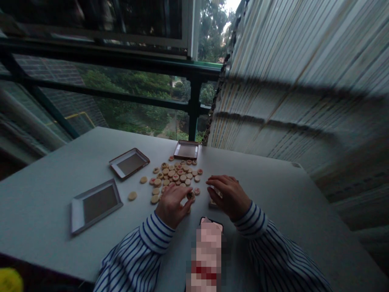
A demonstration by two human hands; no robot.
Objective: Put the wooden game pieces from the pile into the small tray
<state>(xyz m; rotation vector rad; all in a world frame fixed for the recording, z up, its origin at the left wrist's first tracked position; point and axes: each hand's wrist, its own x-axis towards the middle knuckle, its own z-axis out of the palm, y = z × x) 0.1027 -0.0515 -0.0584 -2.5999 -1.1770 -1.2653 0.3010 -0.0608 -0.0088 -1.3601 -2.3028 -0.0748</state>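
Between the thumb and forefinger of my left hand is a round wooden Chinese chess piece with a dark mark on its face. Just beyond that hand lies a loose heap of such pieces, some marked red, some dark, some blank side up. My right hand is over a small box with pale contents, largely hidden by the hand. Its thumb and fingers are curved and apart, and no piece shows between them. Whether they touch the box is unclear.
Three shallow trays lie on the white table: a grey one at left, a brown-rimmed one behind it, another at the back edge. A blurred phone lies between my forearms. Railing and curtain stand behind.
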